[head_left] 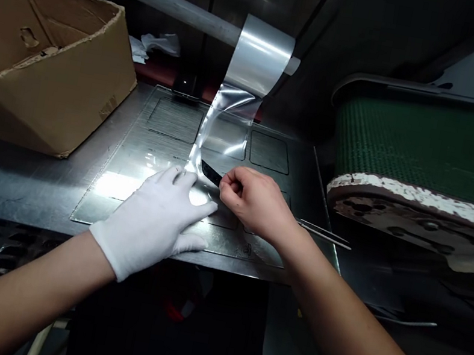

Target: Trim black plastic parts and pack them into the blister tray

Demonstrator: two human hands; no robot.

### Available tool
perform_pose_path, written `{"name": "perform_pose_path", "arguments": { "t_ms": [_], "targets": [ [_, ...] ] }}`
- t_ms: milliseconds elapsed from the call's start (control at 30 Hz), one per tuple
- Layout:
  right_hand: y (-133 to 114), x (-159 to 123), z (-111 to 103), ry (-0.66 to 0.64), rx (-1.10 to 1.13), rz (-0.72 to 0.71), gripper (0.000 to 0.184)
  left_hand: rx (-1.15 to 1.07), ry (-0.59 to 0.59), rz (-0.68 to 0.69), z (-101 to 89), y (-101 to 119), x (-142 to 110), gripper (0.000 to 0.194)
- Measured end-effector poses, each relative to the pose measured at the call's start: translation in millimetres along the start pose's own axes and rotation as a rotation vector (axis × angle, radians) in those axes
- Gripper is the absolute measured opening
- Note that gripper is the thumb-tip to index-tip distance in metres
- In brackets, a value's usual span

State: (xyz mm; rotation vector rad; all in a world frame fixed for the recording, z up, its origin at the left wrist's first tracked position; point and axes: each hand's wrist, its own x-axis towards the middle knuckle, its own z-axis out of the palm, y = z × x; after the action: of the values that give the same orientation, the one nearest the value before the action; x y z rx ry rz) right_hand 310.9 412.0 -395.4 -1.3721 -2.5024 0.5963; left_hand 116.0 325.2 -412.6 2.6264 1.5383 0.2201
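Observation:
My left hand [156, 218] wears a white glove and lies flat, fingers spread, pressing a strip of clear film [221, 123] onto the metal plate [126, 182]. The film runs up to a roll [261, 56] on a grey bar. My right hand [255, 202] is bare and closed in a pinch around a small dark blade-like tool [210, 173], whose tip touches the film beside my left fingertips.
An open cardboard box [42, 57] stands at the left on the steel bench. A green conveyor belt [429, 150] sits at the right. Tweezers [323, 232] lie on the plate's right edge. White crumpled cloth [155, 43] lies behind the box.

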Motion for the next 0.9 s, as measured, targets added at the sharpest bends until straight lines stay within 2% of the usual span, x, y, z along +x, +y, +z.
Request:
{"name": "perform_pose_path", "arguments": {
  "t_ms": [233, 433, 600, 767, 900],
  "targets": [
    [-4, -3, -1, -0.138, -0.258, -0.123, 0.012, -0.026, 0.020, -0.085, 4.3, 12, -5, 0.050],
    [-7, -2, -1, -0.195, -0.354, -0.147, 0.018, -0.040, 0.032, -0.100, 7.7, 14, -5, 0.046],
    [-7, -1, 3, -0.218, -0.335, -0.156, 0.019, -0.082, 0.068, -0.095, 9.1, 14, -8, 0.041],
    [1, -2, 5, -0.210, -0.238, -0.163, 0.018, -0.194, 0.149, -0.038, 2.8, 4, -17, 0.015],
    [15, -9, 1, -0.121, -0.052, -0.217, 0.015, -0.192, 0.239, -0.068, -1.6, -11, -14, 0.027]
  ]
}}
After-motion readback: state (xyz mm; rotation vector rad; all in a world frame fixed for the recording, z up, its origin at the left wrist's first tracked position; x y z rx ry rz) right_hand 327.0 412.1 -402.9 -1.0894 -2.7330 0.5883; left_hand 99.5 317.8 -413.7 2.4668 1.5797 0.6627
